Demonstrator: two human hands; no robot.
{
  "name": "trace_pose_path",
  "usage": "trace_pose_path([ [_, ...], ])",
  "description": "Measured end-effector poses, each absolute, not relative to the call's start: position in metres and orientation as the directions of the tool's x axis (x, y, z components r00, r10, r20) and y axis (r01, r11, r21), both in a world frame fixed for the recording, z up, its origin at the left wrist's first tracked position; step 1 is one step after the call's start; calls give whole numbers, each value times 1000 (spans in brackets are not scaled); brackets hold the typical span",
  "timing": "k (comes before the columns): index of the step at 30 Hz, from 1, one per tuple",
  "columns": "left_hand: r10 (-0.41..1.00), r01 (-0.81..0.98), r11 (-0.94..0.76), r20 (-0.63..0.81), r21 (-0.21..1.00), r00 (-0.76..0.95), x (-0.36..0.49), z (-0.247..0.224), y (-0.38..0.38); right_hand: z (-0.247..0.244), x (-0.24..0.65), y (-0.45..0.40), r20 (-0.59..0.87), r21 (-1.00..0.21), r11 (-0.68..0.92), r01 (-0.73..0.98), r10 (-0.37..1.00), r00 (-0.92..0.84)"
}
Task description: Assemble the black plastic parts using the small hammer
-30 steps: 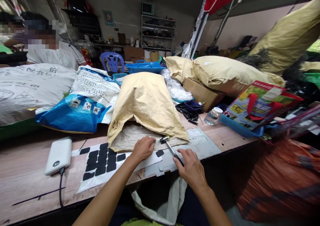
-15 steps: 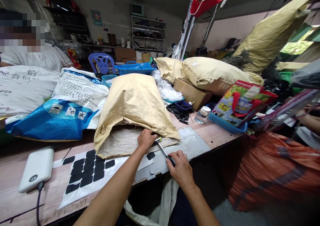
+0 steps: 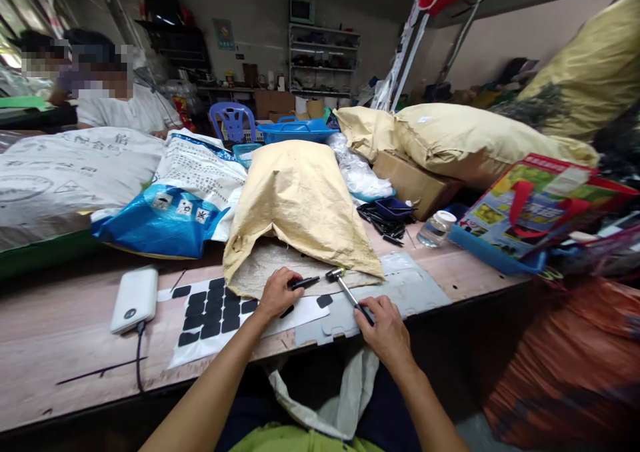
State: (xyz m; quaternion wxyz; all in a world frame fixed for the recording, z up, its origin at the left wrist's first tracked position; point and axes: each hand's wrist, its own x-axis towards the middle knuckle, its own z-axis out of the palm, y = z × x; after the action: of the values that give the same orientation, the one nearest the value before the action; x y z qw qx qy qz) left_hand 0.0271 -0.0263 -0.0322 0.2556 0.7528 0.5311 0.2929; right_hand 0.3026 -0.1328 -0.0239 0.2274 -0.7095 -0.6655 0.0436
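Note:
My left hand (image 3: pixel 279 293) is closed on a slim black pen-like piece (image 3: pixel 309 282), which points right, just in front of the sack's mouth. My right hand (image 3: pixel 384 325) grips a small hammer (image 3: pixel 351 293) by its dark handle. The hammer has a metal shaft, and its black head with a yellowish face lies at the lip of the sack, to the right of the black piece. Behind both hands a cream woven sack (image 3: pixel 303 192) lies with its mouth towards me. A grey board (image 3: pixel 415 289) is under the hammer. Black rounded squares (image 3: pixel 214 307) cover a white sheet left of my left hand.
A white power bank (image 3: pixel 134 299) with a cable lies at left. Blue-and-white (image 3: pixel 185 199) and white sacks (image 3: pixel 75 179) stand behind it. Several black pieces (image 3: pixel 387 220), a jar (image 3: pixel 436 229) and a blue tray (image 3: pixel 495 252) are at right. Co-workers (image 3: pixel 125 112) sit far left.
My left hand has drawn back left from the sack's mouth, and the black pen-like piece now shows in it. The hammer stays in my right hand. The view has turned left.

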Motion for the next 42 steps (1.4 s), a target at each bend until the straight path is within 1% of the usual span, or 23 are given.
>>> trace_pose_path([
  [4, 950, 631, -310, 203, 711, 238, 28, -37, -29, -25, 304, -133, 247, -380, -7, 925, 963, 109],
  [10, 946, 639, -321, 206, 699, 250, 28, -37, -30, -25, 302, -134, 269, -368, -6, 930, 956, 113],
  [15, 947, 675, -312, 164, 668, 276, 29, -29, -29, -24, 302, -133, 252, -375, -8, 927, 961, 111],
  [22, 959, 716, -268, 106, 645, 263, 31, -23, -29, -23, 300, -134, 265, -365, -14, 931, 957, 119],
  [25, 961, 746, -263, 97, 612, 260, 34, -20, -29, -24, 301, -134, 260, -369, -18, 929, 958, 122],
  [29, 953, 796, -300, 123, 525, 278, 42, -15, -27, -25, 301, -133, 245, -372, -19, 928, 962, 118],
  [32, 936, 784, -340, 105, 520, 336, 48, -11, -21, -25, 301, -133, 237, -375, -25, 927, 964, 121],
  [34, 934, 757, -336, 93, 561, 345, 51, -9, -17, -24, 301, -133, 234, -378, -29, 925, 964, 125],
  [36, 948, 687, -286, 91, 668, 306, 51, -10, -13, -23, 301, -134, 242, -378, -25, 926, 962, 125],
  [37, 958, 621, -242, 84, 745, 273, 51, -10, -11, -23, 300, -134, 247, -376, -21, 926, 961, 123],
  [39, 978, 431, -122, 35, 894, 204, 49, -14, -8, -23, 300, -134, 252, -373, -17, 928, 960, 120],
  [41, 987, 262, -13, -29, 965, 156, 46, -18, -7, -23, 300, -134, 248, -371, -19, 928, 961, 119],
  [42, 989, 227, 11, -45, 974, 143, 43, -19, -7, -23, 300, -134, 247, -370, -19, 929, 962, 118],
])
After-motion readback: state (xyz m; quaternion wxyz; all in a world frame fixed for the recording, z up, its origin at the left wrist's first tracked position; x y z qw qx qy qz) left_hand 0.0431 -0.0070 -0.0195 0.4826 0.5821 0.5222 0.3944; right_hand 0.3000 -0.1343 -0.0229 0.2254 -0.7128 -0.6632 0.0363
